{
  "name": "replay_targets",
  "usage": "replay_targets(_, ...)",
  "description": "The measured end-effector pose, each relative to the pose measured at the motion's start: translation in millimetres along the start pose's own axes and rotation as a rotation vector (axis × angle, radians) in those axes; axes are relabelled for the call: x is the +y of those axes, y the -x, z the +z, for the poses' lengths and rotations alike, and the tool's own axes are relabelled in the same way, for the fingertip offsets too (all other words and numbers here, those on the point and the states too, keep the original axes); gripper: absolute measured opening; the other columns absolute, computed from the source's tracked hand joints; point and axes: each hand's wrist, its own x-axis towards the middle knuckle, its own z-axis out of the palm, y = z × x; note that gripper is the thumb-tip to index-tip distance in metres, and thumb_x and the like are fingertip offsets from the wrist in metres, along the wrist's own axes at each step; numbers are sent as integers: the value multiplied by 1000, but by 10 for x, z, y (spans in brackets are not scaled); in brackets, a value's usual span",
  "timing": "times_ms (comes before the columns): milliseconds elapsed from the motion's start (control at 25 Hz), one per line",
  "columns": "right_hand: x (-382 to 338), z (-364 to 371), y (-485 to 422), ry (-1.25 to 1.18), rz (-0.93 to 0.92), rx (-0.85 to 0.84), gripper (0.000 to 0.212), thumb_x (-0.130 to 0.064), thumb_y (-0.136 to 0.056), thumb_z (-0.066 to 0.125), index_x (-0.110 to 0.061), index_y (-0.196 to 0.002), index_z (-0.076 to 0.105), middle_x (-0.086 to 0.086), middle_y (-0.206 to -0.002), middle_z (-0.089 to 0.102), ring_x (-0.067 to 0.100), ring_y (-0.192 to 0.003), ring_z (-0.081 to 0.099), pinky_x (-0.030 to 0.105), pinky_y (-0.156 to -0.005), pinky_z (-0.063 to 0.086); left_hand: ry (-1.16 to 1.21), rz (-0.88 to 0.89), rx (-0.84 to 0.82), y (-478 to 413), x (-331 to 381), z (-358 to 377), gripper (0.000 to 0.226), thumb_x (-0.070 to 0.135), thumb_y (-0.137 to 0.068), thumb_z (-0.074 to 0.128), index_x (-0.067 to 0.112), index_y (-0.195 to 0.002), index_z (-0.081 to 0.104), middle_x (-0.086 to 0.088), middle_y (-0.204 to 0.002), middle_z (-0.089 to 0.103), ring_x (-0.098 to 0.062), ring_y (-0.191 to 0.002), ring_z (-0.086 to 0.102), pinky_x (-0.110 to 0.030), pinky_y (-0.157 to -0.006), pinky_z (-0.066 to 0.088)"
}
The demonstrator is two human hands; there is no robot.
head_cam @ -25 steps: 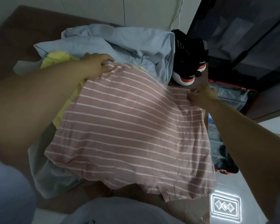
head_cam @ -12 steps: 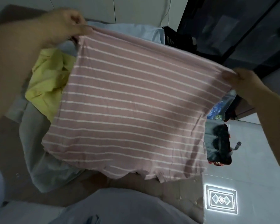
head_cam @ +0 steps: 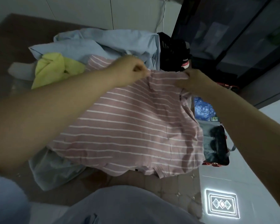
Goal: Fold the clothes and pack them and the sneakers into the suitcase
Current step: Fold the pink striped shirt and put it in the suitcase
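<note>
Both arms extended; left hand (head_cam: 129, 68) and right hand (head_cam: 192, 80) near together, fingers (head_cam: 140, 71) curled.

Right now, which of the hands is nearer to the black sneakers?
Right. The right hand pinches the striped shirt just in front of the black sneakers; the left hand holds the same edge farther to the left.

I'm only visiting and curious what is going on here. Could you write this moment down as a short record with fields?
activity: folding clothes for packing
in hand: pink striped shirt, spread over the other clothes
left hand: pinches the shirt's far edge
right hand: grips the same edge, nearer the shoes
other clothes: light blue garment; yellow garment, both unfolded
shoes: black sneakers, beyond the shirt, not yet packed
suitcase: open, to the right of the shirt, something dark inside
</note>
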Motion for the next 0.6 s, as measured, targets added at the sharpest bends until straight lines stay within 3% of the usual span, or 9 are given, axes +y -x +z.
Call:
replay_targets(40,-175,71,88,-53,-72,13,12,-13,-84,62,-13,-96,58,2,-68,60,5,-44,60,23,-52,55,122,-44,-58,13,138,-2,44,56,-86,52,15,-98,63,2,-113,62,-9,-98,56,-26,-86,42)
replay_targets(120,-502,257,281,-84,-239,50,10,-11,-83,63,-16,-89,56,-6,-70,58,-3,-53,55,13,-52,46,392,-204,-122,73,378,13,81,76,-69,50,14,-121,57,7,-122,62,-5,-99,61,-27,-88,48)
replay_targets(160,-609,345,384,-83,-303,64,14,-11,-82,64,-17,-90,55,-10,-71,56,-7,-56,53,10,-54,42,453,-256,-110,111,461,16,85,77,-66,52,17,-128,54,4,-117,65,-9,-97,64,-27,-85,50)
replay_targets(200,-656,424,480,-117,-344,69,19,-11,-81,66,-17,-95,55,-11,-76,57,-9,-61,53,9,-58,43,455,-292,-82,121,445,-12,75,71,-70,57,18,-124,57,1,-108,68,-13,-92,65,-26,-79,52)
replay_targets(280,-572,546,623,-325,-351,8,45,-6,-80,68,-16,-120,49,-6,-97,62,-3,-82,59,15,-73,49,413,-308,-9,172,299,-101,30,40,-80,67,16,-98,64,-4,-87,66,-17,-79,64,-26,-72,55)
replay_targets(360,-312,713,778,-343,-329,-68,66,-4,-77,71,-14,-133,37,-7,-112,57,5,-98,57,13,-84,45,358,-367,46,264,138,-155,6,15,-80,67,14,-81,61,-7,-81,62,-21,-76,61,-34,-78,55)
replay_targets(480,201,1037,1055,175,-211,-183,87,-24,-69,79,-17,-140,29,0,-127,50,18,-113,51,25,-95,40,275,-425,29,323,-65,-171,15,7,-82,63,8,-96,63,-13,-91,62,-24,-77,57,-32,-72,52)
replay_targets(520,352,1099,1137,384,-207,-188,84,-33,-70,77,-18,-139,31,3,-128,51,24,-116,49,32,-99,38,295,-445,-7,346,-127,-178,16,5,-83,62,7,-99,63,-13,-88,60,-23,-73,55,-28,-67,49)
replay_targets(600,567,1088,1216,606,-253,-110,70,-44,-71,72,-17,-130,47,8,-119,57,29,-112,51,37,-100,33,358,-486,-42,381,-256,-180,9,1,-84,60,10,-84,62,-11,-79,56,-19,-64,50,-26,-63,44)
